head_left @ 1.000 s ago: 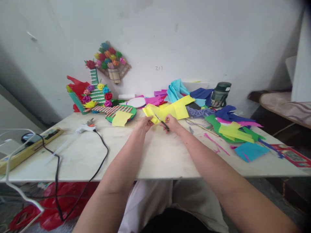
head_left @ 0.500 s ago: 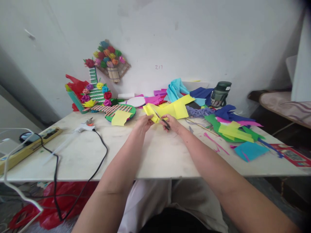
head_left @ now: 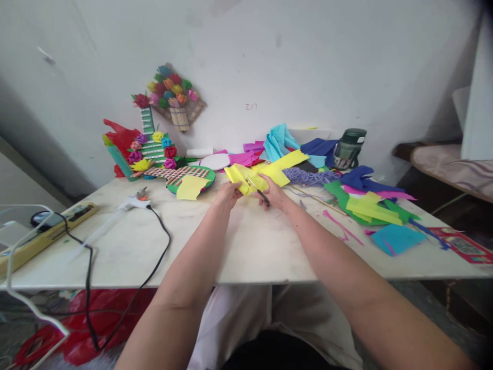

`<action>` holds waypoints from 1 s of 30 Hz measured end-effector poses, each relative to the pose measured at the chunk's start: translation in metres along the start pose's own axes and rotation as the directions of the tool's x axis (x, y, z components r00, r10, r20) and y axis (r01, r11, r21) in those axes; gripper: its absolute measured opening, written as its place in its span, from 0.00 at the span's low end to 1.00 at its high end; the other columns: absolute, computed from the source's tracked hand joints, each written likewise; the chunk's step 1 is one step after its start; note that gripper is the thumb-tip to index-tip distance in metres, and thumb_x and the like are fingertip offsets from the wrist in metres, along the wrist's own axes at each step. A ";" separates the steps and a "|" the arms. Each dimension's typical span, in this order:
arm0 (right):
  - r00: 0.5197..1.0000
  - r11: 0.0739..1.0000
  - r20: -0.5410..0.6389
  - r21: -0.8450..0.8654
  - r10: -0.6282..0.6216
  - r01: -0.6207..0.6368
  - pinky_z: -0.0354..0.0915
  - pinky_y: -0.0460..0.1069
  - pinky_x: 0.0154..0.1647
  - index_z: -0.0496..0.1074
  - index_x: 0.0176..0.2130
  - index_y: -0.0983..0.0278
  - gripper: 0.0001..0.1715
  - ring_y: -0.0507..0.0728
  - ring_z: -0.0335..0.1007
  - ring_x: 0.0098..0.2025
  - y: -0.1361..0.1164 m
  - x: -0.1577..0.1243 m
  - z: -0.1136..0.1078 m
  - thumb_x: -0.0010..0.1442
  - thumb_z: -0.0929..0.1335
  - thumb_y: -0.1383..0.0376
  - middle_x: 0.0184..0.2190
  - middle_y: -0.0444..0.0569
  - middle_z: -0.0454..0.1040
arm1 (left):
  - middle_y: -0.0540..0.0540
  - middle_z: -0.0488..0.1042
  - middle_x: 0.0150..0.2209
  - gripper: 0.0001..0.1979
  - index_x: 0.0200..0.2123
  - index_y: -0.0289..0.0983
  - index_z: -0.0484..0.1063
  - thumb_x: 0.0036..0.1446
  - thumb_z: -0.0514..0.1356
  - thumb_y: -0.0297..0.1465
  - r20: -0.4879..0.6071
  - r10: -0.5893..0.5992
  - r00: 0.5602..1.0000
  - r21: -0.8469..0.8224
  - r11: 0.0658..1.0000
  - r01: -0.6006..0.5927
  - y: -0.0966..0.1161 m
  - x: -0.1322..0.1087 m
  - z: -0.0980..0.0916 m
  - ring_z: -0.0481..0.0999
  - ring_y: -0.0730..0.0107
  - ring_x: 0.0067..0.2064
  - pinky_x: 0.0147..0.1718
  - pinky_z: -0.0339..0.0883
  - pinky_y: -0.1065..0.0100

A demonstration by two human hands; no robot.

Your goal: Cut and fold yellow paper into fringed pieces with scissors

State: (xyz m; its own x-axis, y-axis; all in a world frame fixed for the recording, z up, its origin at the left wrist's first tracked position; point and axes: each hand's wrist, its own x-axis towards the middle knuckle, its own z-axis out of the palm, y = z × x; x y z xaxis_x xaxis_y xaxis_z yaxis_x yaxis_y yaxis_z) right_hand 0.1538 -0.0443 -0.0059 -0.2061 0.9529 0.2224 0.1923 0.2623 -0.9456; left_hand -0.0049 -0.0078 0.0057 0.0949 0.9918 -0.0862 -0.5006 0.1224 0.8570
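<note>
Over the middle of the table, my left hand (head_left: 230, 193) pinches the left end of a yellow crepe paper sheet (head_left: 243, 177). My right hand (head_left: 272, 193) is closed around a pair of scissors (head_left: 263, 197) with dark handles. Their blades point up and left across the front of the yellow paper. The paper's right part spreads behind my right hand, whose fingers also seem to touch it. Left of my hands, a separate yellow piece (head_left: 191, 187) lies on a green guitar-shaped craft (head_left: 183, 176) with pinkish strips.
A hot glue gun (head_left: 134, 201) with a black cord lies on the left, near a power strip (head_left: 50, 234). Purple yarn (head_left: 311, 177), a dark green bottle (head_left: 349, 149) and coloured paper scraps (head_left: 372, 208) occupy the right and back. Paper flowers (head_left: 169, 87) lean on the wall.
The yellow paper's right part has shifted left and folded inward, showing more purple yarn. My right fingers have moved up onto the paper, and the scissors have turned slightly.
</note>
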 end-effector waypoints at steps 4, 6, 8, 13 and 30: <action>0.999 0.999 0.041 0.040 0.018 -0.020 0.59 0.43 0.11 0.53 0.50 0.63 0.37 0.49 0.59 0.09 -0.003 -0.002 0.000 0.44 0.70 0.57 0.12 0.34 0.67 | 0.42 0.74 0.29 0.09 0.34 0.30 0.67 0.46 0.55 0.19 0.002 0.042 0.999 0.049 0.998 -0.042 0.003 -0.003 0.001 0.75 0.67 0.34 0.37 0.68 0.63; 0.998 0.998 0.056 0.058 0.011 -0.015 0.59 0.43 0.11 0.55 0.44 0.63 0.31 0.49 0.59 0.10 -0.005 -0.002 0.001 0.44 0.70 0.56 0.13 0.35 0.67 | 0.43 0.74 0.28 0.10 0.34 0.31 0.68 0.45 0.55 0.19 0.011 0.082 0.997 0.076 0.994 -0.083 0.006 -0.006 0.003 0.75 0.68 0.33 0.37 0.68 0.63; 0.998 0.996 0.062 0.092 -0.014 0.008 0.58 0.43 0.11 0.56 0.40 0.63 0.26 0.49 0.60 0.11 -0.007 -0.001 0.001 0.45 0.69 0.56 0.13 0.36 0.68 | 0.45 0.74 0.28 0.11 0.35 0.32 0.68 0.44 0.56 0.20 0.041 0.133 0.990 0.092 0.986 -0.136 0.008 -0.009 0.003 0.74 0.68 0.32 0.36 0.68 0.63; 0.988 0.990 0.140 0.131 -0.062 0.043 0.57 0.42 0.12 0.60 0.31 0.65 0.16 0.49 0.62 0.12 -0.013 0.004 0.001 0.49 0.66 0.56 0.14 0.40 0.69 | 0.45 0.74 0.28 0.13 0.35 0.33 0.69 0.42 0.59 0.22 0.117 0.184 0.976 0.103 0.975 -0.196 0.016 -0.013 -0.001 0.74 0.69 0.31 0.35 0.68 0.64; 0.962 0.982 0.241 0.166 -0.126 0.087 0.45 0.41 0.09 0.65 0.29 0.67 0.17 0.48 0.62 0.12 -0.024 0.030 0.018 0.51 0.65 0.54 0.16 0.43 0.70 | 0.47 0.75 0.31 0.21 0.45 0.38 0.67 0.46 0.57 0.19 0.144 0.202 0.969 -0.098 0.977 -0.189 0.024 -0.001 -0.026 0.75 0.71 0.31 0.33 0.70 0.66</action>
State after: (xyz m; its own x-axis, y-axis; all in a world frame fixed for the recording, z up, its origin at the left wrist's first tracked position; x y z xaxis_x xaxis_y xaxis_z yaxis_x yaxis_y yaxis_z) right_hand 0.1255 -0.0253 0.0192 -0.4542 0.8472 0.2755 0.0115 0.3148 -0.9491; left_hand -0.0395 -0.0051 0.0134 0.1150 0.9799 0.1627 -0.5911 -0.0642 0.8040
